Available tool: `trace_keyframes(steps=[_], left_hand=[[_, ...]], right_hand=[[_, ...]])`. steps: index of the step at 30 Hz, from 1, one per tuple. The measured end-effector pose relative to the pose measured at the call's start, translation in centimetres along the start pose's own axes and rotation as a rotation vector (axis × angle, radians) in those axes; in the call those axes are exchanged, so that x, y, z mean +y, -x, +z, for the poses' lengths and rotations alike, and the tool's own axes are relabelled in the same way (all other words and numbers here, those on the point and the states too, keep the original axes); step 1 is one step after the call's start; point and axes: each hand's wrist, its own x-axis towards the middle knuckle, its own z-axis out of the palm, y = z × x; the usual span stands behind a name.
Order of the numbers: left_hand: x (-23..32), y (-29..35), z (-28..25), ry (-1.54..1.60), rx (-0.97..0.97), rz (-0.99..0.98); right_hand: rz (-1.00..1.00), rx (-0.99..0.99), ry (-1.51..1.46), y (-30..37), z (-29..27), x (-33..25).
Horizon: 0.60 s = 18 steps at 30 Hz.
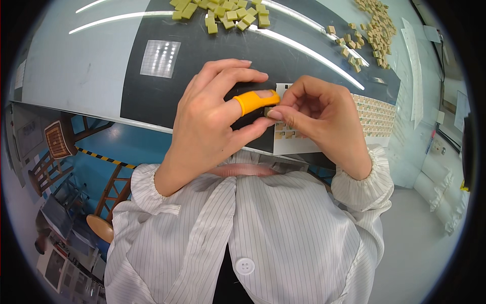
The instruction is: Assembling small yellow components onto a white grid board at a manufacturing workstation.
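My left hand (215, 114) wears an orange finger cot (255, 100) on its index finger. That finger and the thumb close on a small block (268, 110), mostly hidden, with a greenish edge showing. My right hand (331, 116) meets it there, thumb and index fingertip pinched at the block's right side. Whether the right fingertips also hold a separate thin piece, I cannot make out. Under the right hand lies a white sheet (293, 147) carrying rows of small tan pieces (374, 115); the hand covers its middle.
A pile of yellow-green blocks (228, 12) lies at the table's far side. Small tan blocks (379, 35) are heaped at the far right. A clear gridded sheet (160, 59) rests left of my hands on the dark mat (139, 96). Wooden stools (109, 197) stand beyond the table edge.
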Motion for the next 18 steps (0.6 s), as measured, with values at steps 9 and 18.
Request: trace_keyframes(steps=[9,18], left_hand=[[-0.2,0.3,-0.2,-0.001,-0.02,0.008],[-0.1,0.2,-0.5,0.018,-0.057,0.008]], right_hand=[[-0.21,0.346,0.285,2.8,1.2,1.1],[-0.268,0.452,0.304,3.6,3.7,2.5]])
